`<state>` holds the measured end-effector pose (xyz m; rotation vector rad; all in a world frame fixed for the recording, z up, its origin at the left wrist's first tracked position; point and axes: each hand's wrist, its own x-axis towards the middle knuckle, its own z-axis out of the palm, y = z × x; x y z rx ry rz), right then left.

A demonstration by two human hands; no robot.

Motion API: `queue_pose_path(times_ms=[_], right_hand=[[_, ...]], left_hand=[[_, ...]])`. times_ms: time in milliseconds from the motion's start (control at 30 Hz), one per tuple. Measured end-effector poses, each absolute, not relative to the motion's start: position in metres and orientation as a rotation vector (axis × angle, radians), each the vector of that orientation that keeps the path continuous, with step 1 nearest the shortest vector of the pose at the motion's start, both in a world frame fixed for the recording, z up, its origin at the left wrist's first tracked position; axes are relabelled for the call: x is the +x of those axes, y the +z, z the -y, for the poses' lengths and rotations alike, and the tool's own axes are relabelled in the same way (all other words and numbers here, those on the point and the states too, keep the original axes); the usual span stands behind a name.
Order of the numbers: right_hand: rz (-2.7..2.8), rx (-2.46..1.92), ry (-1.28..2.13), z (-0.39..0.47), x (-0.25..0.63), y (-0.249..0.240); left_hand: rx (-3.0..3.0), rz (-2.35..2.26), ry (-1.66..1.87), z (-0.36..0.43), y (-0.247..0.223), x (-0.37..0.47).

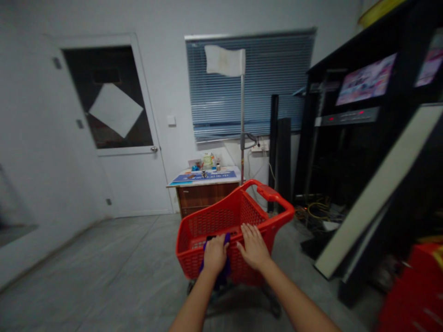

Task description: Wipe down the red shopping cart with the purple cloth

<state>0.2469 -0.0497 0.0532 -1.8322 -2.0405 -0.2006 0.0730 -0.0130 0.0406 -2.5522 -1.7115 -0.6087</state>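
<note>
A red plastic shopping cart (221, 216) stands on the grey floor, its handle at the right. My left hand (215, 254) is closed on a purple cloth draped over the cart's near rim. The cloth (224, 272) hangs down the outside of the basket, partly hidden by my left hand and forearm. Farther right along the same rim lies my right hand (254, 244), with its fingers extended on the red plastic and its thumb apart. A pole with a white flag (224, 61) rises behind the basket.
Behind the cart is a brown cabinet (207, 196) with small items on top. A white door (134, 184) is at the left. Black racks with screens (367, 80), a leaning pale board (377, 198) and loose cables (318, 210) are at the right. Red objects (415, 286) stand at lower right.
</note>
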Motion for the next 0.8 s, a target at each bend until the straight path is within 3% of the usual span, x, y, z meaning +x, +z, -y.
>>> queue_pose_path(times_ms=[500, 800], right_hand=[[2.085, -1.745, -0.23, 0.06, 0.227, 0.06], [2.129, -1.734, -0.25, 0.071, 0.232, 0.064]], left_hand=[[-2.509, 1.794, -0.67, -0.006, 0.036, 0.019], [-2.506, 1.588, -0.795, -0.005, 0.011, 0.025]])
